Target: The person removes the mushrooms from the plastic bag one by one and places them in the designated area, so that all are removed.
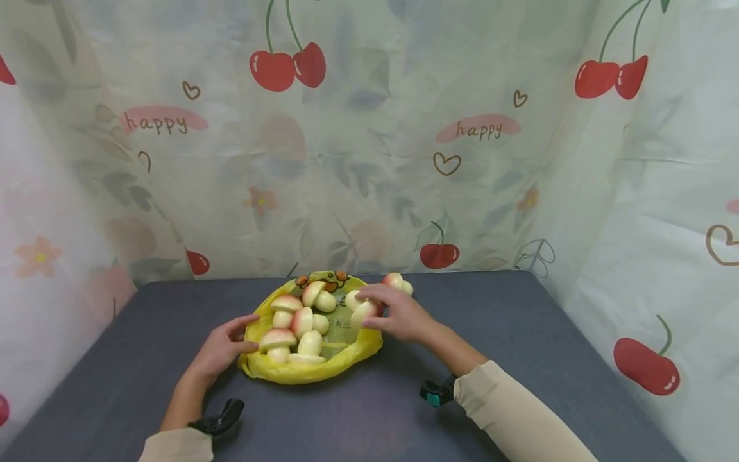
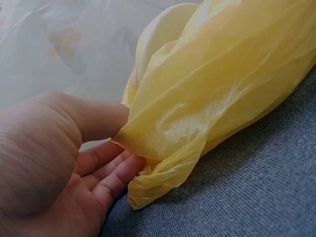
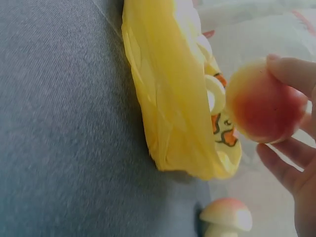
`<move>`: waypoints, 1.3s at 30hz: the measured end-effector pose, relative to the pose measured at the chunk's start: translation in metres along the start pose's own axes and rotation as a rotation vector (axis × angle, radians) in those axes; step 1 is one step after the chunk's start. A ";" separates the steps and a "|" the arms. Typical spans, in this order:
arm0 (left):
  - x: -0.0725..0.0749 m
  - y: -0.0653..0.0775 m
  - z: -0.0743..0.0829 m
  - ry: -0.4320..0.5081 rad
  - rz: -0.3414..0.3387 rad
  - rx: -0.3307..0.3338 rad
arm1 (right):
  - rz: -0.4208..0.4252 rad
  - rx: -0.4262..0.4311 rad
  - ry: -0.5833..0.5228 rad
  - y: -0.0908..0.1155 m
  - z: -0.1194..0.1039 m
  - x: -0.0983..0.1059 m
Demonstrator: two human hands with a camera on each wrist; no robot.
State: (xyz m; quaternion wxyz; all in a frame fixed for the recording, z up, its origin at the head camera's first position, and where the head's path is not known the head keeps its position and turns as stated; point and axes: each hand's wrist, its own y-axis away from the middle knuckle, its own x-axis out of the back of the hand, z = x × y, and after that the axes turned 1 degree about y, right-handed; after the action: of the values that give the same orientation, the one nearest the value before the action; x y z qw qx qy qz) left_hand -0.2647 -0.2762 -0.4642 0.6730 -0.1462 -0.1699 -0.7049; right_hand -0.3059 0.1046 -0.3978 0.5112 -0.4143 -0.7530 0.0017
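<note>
A yellow plastic bag (image 1: 300,374) lies with its mouth spread wide, and several toy mushrooms (image 1: 303,323) with pinkish-red caps and cream stems sit inside. At the bag's left edge, my left hand (image 1: 218,351) pinches the thin plastic between thumb and fingers; the left wrist view shows a crumpled yellow fold (image 2: 168,182) by the fingertips. My right hand (image 1: 407,314) holds one toy mushroom (image 3: 266,101) by its round red cap, over the right part of the bag's opening. Its stem points left, toward the bag's inside, in the head view.
Another toy mushroom (image 1: 397,282) rests on the dark table (image 1: 369,417) just behind the right hand, outside the bag. A pale curtain (image 1: 369,154) printed with cherries encloses the table at the back and sides. Both wrists carry black straps.
</note>
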 end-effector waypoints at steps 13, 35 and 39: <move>0.000 0.000 0.001 -0.008 0.006 -0.006 | 0.247 -0.038 0.098 0.033 0.024 0.014; 0.000 0.001 0.001 -0.010 0.015 -0.001 | 0.219 -0.218 0.201 0.066 0.072 0.038; -0.001 0.000 0.001 -0.004 0.012 0.000 | 0.196 -0.269 0.209 0.063 0.085 0.041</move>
State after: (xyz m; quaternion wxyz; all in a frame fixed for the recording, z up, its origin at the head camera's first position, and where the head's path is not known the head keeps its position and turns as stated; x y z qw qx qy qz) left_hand -0.2643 -0.2752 -0.4639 0.6767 -0.1487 -0.1703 -0.7007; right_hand -0.3375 0.2076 -0.4340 0.5240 -0.5481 -0.6454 -0.0924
